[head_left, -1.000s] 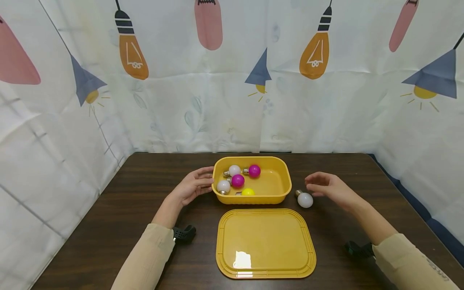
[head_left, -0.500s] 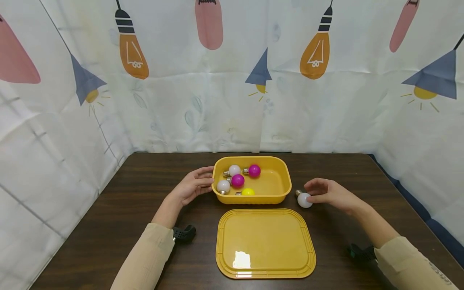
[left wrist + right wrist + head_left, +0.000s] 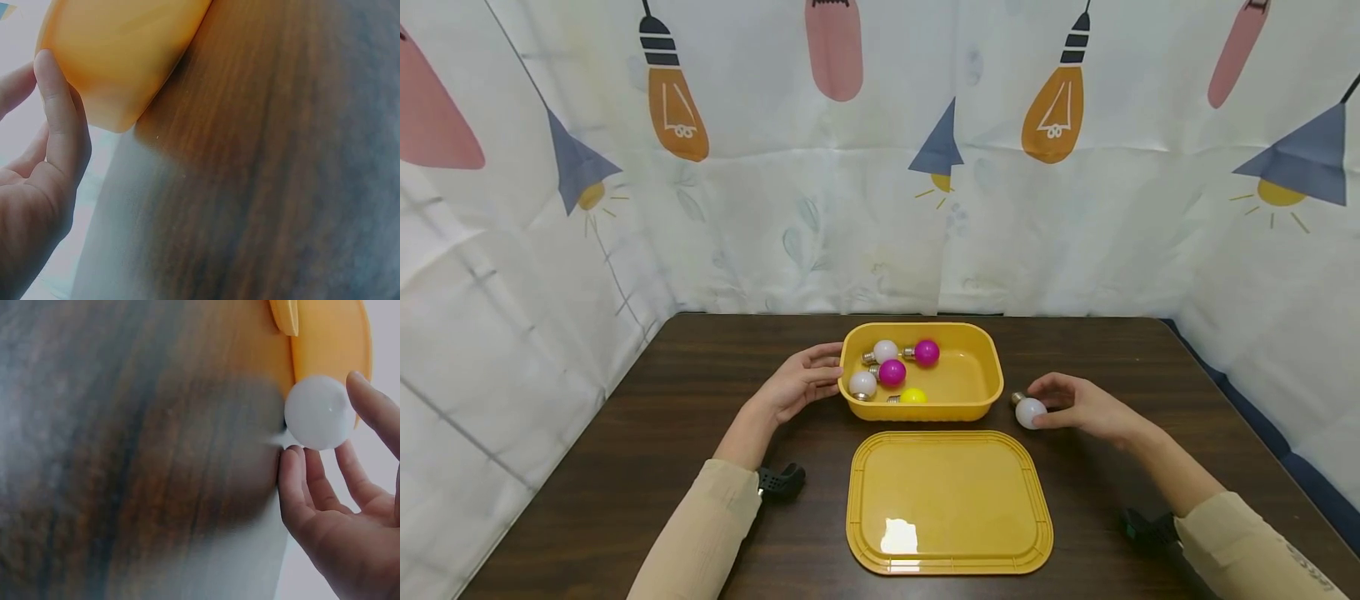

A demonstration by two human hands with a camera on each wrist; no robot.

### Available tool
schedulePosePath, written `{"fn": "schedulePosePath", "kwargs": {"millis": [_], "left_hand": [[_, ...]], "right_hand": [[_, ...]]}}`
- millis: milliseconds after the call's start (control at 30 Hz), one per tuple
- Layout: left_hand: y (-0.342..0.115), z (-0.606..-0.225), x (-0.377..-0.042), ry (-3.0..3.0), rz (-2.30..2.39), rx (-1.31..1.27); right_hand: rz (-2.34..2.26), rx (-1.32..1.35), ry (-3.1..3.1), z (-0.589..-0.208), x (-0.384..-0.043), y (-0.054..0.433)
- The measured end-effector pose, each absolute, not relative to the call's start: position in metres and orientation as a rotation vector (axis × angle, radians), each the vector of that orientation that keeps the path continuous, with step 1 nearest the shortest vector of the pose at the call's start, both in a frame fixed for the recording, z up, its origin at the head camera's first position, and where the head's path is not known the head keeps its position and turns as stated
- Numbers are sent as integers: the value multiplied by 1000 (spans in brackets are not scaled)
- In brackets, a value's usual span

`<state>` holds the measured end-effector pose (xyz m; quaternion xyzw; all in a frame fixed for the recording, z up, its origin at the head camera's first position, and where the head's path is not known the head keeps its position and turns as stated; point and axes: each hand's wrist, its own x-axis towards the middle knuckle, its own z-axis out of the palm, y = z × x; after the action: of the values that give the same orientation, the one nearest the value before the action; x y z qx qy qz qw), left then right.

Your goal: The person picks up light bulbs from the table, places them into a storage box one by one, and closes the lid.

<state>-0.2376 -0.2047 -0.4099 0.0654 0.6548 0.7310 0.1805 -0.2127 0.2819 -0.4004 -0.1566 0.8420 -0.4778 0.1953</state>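
Observation:
In the head view my left hand point(image 3: 801, 383) rests with fairly straight fingers against the left wall of a yellow box point(image 3: 977, 412). The left wrist view has the thumb point(image 3: 53, 87) at the box's rim. Inside lie two white bulbs point(image 3: 885, 352), two magenta bulbs point(image 3: 927, 352) and a yellow bulb point(image 3: 913, 397). Right of the box, my right hand point(image 3: 1086, 408) holds a white light bulb point(image 3: 1027, 413) between thumb and fingers. Its metal base points toward the box. From the right wrist camera, the thumb point(image 3: 375, 406) and fingertips border the white globe.
A flat yellow lid point(image 3: 951, 504) lies in front of the box on the dark wooden table point(image 3: 625, 467). Behind the table hangs a white curtain point(image 3: 880, 225) with printed lamps. A black strap point(image 3: 782, 483) is on the left wrist.
My right hand has come down and slightly left onto the loose white bulb, its thumb closing on the globe. The left hand and the box have stayed in place.

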Motion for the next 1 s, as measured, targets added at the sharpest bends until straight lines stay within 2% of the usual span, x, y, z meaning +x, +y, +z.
{"fn": "schedulePosePath", "kwargs": {"millis": [1000], "left_hand": [[-205, -410, -237, 1823, 2081, 188]], "right_hand": [[-1366, -383, 2353, -398, -211, 277]]}}
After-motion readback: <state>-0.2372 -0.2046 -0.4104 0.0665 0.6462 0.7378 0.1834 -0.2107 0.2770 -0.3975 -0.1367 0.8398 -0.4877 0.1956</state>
